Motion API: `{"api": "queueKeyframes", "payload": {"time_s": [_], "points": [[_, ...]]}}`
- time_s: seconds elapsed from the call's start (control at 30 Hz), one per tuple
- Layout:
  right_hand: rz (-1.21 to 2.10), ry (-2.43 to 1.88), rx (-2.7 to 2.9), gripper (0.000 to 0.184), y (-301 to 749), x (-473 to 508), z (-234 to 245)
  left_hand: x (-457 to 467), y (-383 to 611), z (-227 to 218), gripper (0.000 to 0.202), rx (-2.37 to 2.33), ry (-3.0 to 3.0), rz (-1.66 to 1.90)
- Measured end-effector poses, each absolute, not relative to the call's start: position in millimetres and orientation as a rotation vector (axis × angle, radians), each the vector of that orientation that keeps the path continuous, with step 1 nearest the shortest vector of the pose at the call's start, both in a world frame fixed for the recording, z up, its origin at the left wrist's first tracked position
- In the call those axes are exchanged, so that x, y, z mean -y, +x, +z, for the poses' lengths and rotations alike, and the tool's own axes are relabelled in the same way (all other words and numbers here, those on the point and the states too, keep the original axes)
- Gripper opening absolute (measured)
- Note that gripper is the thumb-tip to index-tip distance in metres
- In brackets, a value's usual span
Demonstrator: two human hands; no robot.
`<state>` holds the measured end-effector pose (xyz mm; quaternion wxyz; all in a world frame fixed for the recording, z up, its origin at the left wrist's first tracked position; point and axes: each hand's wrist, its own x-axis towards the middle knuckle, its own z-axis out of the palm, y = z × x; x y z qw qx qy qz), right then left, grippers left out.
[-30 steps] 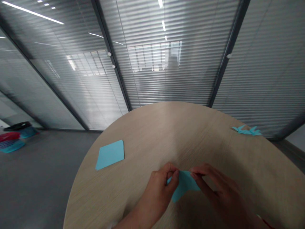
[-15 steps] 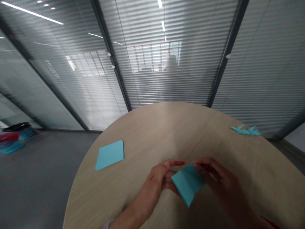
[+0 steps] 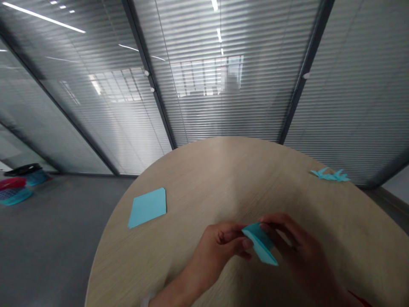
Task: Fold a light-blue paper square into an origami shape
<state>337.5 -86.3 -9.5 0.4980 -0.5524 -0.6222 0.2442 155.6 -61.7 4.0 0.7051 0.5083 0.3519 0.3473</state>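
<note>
A small piece of folded blue paper (image 3: 262,247) is held between my two hands above the near part of the table. My left hand (image 3: 223,245) grips its left side, with the thumb in front and the fingers behind. At the upper right corner, my right hand (image 3: 290,238) pinches the paper between thumb and fingertips. The paper is bent along a crease, so its two layers show at a slant. Shadow darkens the right hand, and some of its fingers are hidden.
On the round wooden table (image 3: 204,179), a flat blue paper sheet or stack (image 3: 148,207) lies to the left. Several folded blue paper pieces (image 3: 330,175) sit by the far right edge. Baskets (image 3: 15,192) stand on the floor at far left. Glass panels with blinds (image 3: 223,115) rise behind the table.
My left hand has turned over and closed on the paper, its thumb now in front. The paper has tilted and folded into a narrower shape. My right hand keeps its pinch.
</note>
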Motion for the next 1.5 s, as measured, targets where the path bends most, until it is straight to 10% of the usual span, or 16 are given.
{"api": "queueKeyframes", "payload": {"time_s": [1.5], "points": [[0.771,-1.349,1.522,0.012,337.7,83.7,-9.4,68.3,151.1,10.3,0.012,-1.174,1.587,0.939]]}}
